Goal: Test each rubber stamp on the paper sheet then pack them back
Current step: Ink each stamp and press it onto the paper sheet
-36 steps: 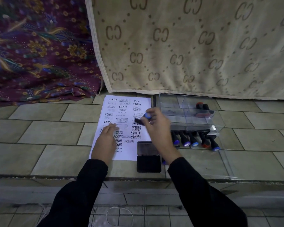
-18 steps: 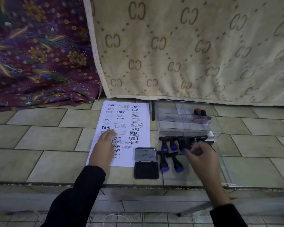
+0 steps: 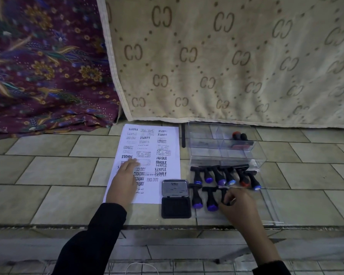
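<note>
Nine rubber stamps (image 3: 218, 177) lay on a tiled surface (image 3: 48, 171). All had black handles, most capped in blue or purple and one in red, with six in a back row and three in front. Left of them, an open ink pad (image 3: 175, 197) showed "Artline" on its silver lid. Further left, a white paper sheet (image 3: 153, 147) carried black test prints reading SAMPLE, EXPRESS, FRAGILE, AMENDED and FAX OUT, some upside down, plus boxed marks too small to read. Behind the rows stood a clear box (image 3: 207, 155) with two more stamps (image 3: 239, 136) inside, one red-topped and one black-topped. The left hand (image 3: 125, 181) rested flat on the sheet, fingers straight and together. The right hand (image 3: 238, 203) had its fingers curled around the handle of the front stamp (image 3: 223, 194) nearest it.
</note>
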Action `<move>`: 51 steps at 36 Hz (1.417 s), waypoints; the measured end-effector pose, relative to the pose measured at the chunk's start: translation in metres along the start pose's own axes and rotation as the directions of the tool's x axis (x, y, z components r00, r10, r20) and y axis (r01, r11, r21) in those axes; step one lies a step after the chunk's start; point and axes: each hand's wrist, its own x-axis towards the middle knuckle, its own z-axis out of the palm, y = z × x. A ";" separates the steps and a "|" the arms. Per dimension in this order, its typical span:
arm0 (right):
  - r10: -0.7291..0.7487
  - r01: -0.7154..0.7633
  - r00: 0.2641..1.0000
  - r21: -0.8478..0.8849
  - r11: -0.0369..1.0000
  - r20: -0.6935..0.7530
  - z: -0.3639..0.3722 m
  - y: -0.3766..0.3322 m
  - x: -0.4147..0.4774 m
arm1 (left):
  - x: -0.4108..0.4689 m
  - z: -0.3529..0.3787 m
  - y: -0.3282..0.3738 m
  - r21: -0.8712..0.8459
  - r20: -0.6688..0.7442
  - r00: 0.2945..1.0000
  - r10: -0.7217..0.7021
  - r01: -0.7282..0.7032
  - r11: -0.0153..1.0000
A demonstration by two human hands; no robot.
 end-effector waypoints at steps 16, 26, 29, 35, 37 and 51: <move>0.031 -0.030 0.998 -0.025 0.999 0.049 -0.004 0.002 0.004 | 0.002 0.005 -0.008 0.020 0.001 1.000 -0.006 0.006 1.000; 0.026 -0.019 0.999 0.161 0.987 -0.043 -0.017 -0.002 0.025 | 0.002 0.005 -0.008 0.015 0.002 1.000 -0.008 0.008 1.000; 0.025 0.003 0.987 0.174 0.985 -0.159 -0.030 -0.003 0.054 | 0.002 0.006 -0.009 0.011 -0.005 1.000 -0.004 0.004 1.000; 0.034 0.004 0.942 0.113 0.994 -0.334 -0.057 -0.010 0.131 | 0.002 0.006 -0.009 0.002 -0.013 1.000 -0.003 0.003 1.000; 0.048 -0.011 0.946 0.116 0.993 -0.319 -0.060 -0.012 0.152 | 0.002 0.005 -0.008 -0.003 -0.013 1.000 -0.005 0.005 1.000; 0.179 -0.189 0.982 -0.341 0.921 -0.061 -0.048 -0.027 0.207 | 0.003 0.006 -0.010 0.017 -0.013 1.000 -0.017 0.017 1.000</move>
